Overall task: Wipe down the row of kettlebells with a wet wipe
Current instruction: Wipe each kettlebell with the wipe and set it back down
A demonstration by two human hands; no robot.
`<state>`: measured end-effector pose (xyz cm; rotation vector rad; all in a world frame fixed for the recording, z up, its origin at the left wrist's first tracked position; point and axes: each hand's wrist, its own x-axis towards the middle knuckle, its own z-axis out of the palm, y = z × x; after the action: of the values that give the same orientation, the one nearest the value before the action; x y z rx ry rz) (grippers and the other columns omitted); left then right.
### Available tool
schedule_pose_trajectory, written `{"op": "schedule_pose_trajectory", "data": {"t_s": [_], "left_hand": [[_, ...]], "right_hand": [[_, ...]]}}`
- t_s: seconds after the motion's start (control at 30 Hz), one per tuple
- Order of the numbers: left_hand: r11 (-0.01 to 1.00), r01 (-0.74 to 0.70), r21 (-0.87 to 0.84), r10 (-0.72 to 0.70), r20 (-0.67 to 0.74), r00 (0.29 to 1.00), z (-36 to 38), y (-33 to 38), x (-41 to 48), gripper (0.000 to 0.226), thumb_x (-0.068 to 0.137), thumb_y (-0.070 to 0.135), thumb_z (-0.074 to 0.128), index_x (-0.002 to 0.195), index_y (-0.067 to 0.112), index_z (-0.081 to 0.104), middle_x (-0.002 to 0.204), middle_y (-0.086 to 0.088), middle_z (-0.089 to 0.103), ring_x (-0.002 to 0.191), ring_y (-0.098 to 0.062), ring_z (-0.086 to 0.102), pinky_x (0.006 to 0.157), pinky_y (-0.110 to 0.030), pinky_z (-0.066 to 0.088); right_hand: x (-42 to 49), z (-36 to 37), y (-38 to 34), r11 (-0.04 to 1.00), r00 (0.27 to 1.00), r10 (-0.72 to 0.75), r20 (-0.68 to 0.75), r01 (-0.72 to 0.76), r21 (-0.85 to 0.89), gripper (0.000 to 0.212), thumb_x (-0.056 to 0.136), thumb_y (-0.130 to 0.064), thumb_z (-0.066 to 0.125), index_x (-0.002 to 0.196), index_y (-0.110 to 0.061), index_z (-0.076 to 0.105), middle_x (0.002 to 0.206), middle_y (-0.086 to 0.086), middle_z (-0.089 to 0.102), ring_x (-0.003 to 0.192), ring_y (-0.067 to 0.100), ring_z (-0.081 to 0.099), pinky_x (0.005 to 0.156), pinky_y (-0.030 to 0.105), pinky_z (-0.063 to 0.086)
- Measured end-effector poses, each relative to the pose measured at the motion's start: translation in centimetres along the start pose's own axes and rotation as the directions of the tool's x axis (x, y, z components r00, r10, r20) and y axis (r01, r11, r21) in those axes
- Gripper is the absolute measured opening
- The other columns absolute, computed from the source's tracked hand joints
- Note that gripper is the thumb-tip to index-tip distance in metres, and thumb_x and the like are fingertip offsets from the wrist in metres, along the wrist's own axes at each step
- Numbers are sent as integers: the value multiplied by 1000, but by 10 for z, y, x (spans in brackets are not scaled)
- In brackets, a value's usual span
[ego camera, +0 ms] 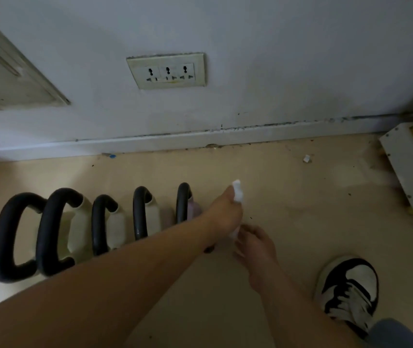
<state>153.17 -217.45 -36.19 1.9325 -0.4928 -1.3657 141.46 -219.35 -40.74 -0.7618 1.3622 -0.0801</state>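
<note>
Kettlebells point(95, 227) stand in a row of five on the floor point(288, 209) near the wall point(250, 71), black handles up. The left hand point(223, 212) reaches across to the right end of the row, closed around a white wet wipe point(237, 193) that pokes out above the knuckles, just beside the pinkish last kettlebell point(187, 204). The right hand point(255, 244) sits just below it, fingers loosely curled and apparently pinching the wipe's lower end, though the dim light leaves that uncertain. Risk lies in the bunched wipe: wadded like this, it would likely smear only a narrow strip and miss the handle undersides. Wet handles could also turn slippery, and a nudged bell might tip toward the shoe point(348, 290)
</note>
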Motion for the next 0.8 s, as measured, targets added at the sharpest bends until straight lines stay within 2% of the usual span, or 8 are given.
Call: {"op": "schedule_pose_trajectory", "data": {"t_s": [0.13, 0.23, 0.3, 0.37, 0.43, 0.53, 0.63, 0.8], "left_hand": [[967, 62, 248, -38, -100, 994, 4, 9, 24, 51, 108, 32, 30, 156, 15, 24, 159, -10, 32, 139, -30, 39, 111, -37, 35], [985, -44, 168, 85, -247, 965, 17, -27, -12, 54, 104, 52, 32, 156, 39, 24, 158, 0, 37, 140, -22, 42, 114, -38, 37], [977, -212, 16, 207, -308, 929, 22, -55, -50, 57, 100, 66, 29, 152, 44, 30, 150, 8, 47, 137, -10, 46, 115, -36, 38], [936, -343, 77, 351, -248, 903, 22, -72, -75, 56, 104, 50, 29, 157, 44, 11, 151, 27, 36, 140, 4, 35, 116, -25, 31], [944, -325, 54, 327, -252, 911, 22, -73, -66, 56, 106, 44, 28, 154, 51, 1, 153, 36, 24, 142, 12, 23, 116, -20, 23], [994, -96, -44, 83, -233, 969, 16, -38, -20, 58, 104, 55, 28, 156, 47, 5, 165, 6, 21, 149, -13, 25, 117, -29, 26], [995, 88, -50, -91, -62, 994, -8, 2, 21, 58, 109, 35, 27, 160, 26, 1, 167, -7, 11, 149, -29, 24, 114, -32, 30], [995, -71, -74, 55, -197, 979, 9, -38, -8, 58, 104, 52, 33, 155, 49, 7, 158, -1, 37, 132, -25, 49, 109, -41, 43]], "right_hand": [[-8, 18, -15, 989, 975, 95, 199, -69, -133, 29, 103, -5, 46, 127, -10, 62, 129, 11, 66, 120, 26, 60, 105, 55, 50], [-6, 17, -11, 937, 983, 70, 172, -6, -351, 31, 105, -6, 45, 133, 0, 58, 136, 19, 62, 121, 36, 60, 106, 50, 50], [-6, 18, -5, 908, 977, 55, 205, 37, -417, 31, 106, -13, 47, 134, -4, 59, 122, 16, 69, 101, 28, 67, 86, 37, 59], [-7, 20, -2, 909, 968, 107, 228, -2, -416, 35, 108, -24, 46, 137, -6, 57, 99, 5, 69, 82, 16, 64, 58, 19, 53], [-6, 20, -4, 904, 970, 120, 211, -19, -427, 36, 109, -21, 43, 136, -1, 57, 90, 2, 64, 78, 13, 60, 56, 17, 48], [-8, 15, -4, 776, 975, -2, 223, 142, -615, 24, 105, -13, 47, 123, -7, 61, 89, -3, 58, 72, 8, 52, 64, 19, 44], [-8, 13, -2, 718, 966, 8, 259, 174, -674, 27, 106, -19, 39, 117, -15, 63, 98, 4, 64, 80, 20, 57, 70, 29, 40], [-7, 15, -3, 599, 949, -26, 315, 267, -755, 37, 103, -4, 40, 134, -4, 60, 126, 11, 66, 108, 31, 63, 86, 28, 52]]}}
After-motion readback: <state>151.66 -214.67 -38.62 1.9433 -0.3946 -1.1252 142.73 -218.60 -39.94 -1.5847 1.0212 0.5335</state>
